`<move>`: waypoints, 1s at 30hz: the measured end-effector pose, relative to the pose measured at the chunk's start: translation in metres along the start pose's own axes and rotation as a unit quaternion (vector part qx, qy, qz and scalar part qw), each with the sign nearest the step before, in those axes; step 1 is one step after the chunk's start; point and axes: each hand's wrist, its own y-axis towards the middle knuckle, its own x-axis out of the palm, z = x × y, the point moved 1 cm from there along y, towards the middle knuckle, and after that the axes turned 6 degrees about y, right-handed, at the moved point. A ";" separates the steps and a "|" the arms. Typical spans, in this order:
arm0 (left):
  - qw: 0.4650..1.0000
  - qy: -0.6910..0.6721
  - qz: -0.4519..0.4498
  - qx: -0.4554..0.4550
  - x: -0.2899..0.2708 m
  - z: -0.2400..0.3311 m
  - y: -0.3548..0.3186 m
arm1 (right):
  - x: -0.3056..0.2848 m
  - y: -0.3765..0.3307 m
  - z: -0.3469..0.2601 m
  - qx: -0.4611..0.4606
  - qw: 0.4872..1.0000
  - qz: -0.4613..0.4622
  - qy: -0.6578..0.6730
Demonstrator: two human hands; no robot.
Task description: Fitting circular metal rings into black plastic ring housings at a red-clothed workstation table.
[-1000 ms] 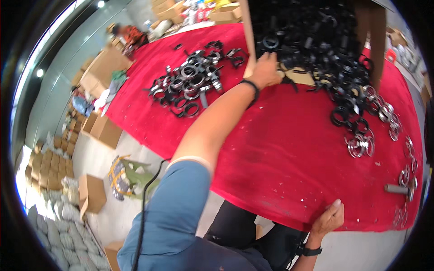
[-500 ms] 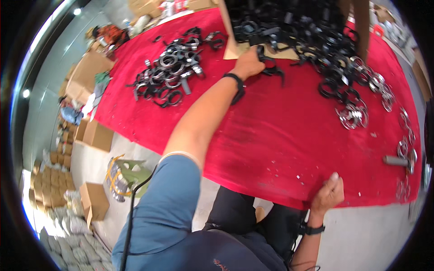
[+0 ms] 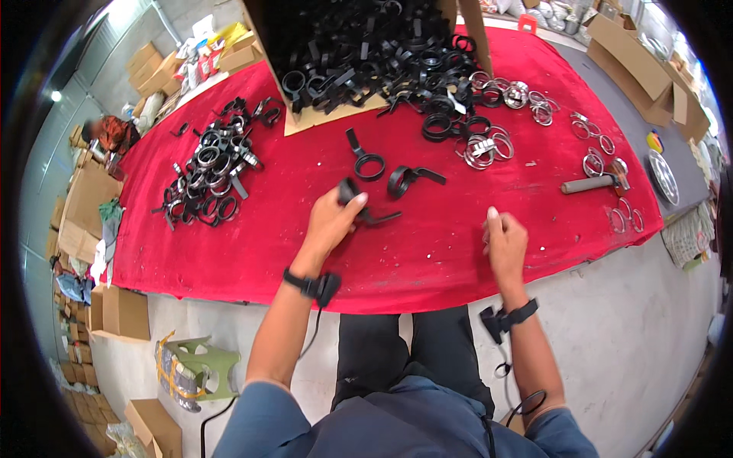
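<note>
My left hand [image 3: 330, 223] is closed round a black ring with a flat tab [image 3: 349, 189], held just above the red cloth. Another dark tabbed piece [image 3: 379, 217] shows by its fingers; whether it is gripped too, I cannot tell. Just beyond lie two loose black rings with tabs, one flat [image 3: 369, 167] and one standing on its side [image 3: 400, 182]. My right hand [image 3: 507, 246] hovers over the cloth to the right, fingers curled and thumb up, with the inside of the grip hidden.
A cardboard box [image 3: 273, 67] tipped towards me spills black rings [image 3: 427, 61] onto the red-covered table [image 3: 427, 259]. A pile of black and silver rings [image 3: 210, 164] lies left. Silver rings [image 3: 482, 149] and a hammer [image 3: 592, 184] are at right. A green stool [image 3: 210, 366] stands on the floor.
My left hand has come back from the box towards me with a black ring. Two loose rings now lie mid-table. My right hand has moved forward over the cloth, and the view has shifted.
</note>
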 end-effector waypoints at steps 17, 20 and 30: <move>0.973 -0.066 0.213 0.059 0.000 -0.060 -0.081 | -0.021 0.246 -0.006 -0.255 0.871 -0.214 -0.361; 0.973 -0.058 0.219 0.054 0.001 -0.056 -0.079 | -0.033 0.239 0.001 -0.233 0.924 -0.088 -0.291; 0.972 -0.072 0.216 0.052 -0.002 -0.058 -0.082 | -0.066 0.193 -0.032 0.152 0.846 -0.253 0.444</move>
